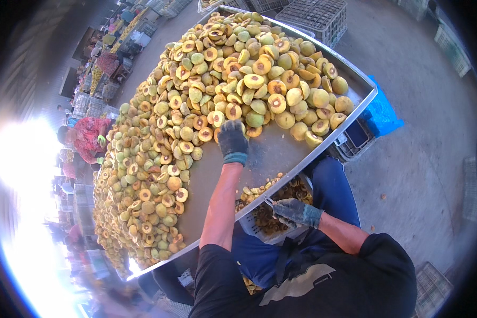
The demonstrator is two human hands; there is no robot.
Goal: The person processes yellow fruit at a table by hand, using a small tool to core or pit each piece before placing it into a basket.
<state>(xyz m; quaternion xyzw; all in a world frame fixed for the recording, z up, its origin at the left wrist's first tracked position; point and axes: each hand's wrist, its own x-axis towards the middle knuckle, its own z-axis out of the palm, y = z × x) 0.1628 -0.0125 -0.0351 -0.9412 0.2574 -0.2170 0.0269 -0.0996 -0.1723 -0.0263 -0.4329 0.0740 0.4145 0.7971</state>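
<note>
A large heap of halved yellow-green peaches (253, 81), many with brown pit hollows facing up, covers much of a metal-rimmed table (273, 151). My left hand (233, 139), in a dark grey glove with a teal cuff, reaches to the heap's near edge, its fingers curled over a peach half (243, 127) that they partly hide. Beyond the table's near rim, close to my lap, my right hand (296, 212), gloved too, grips a small metal tool (269, 201) with a looped tip. Its handle is hidden in the fist.
Below the rim, between my knees, a light plastic basket (259, 231) holds brown and yellow scraps. Fruit trimmings (257, 190) lie along the table edge. A blue plastic bag (381, 110) hangs at the right corner. Crates (318, 18) stand behind; a person in red (87, 133) works at left.
</note>
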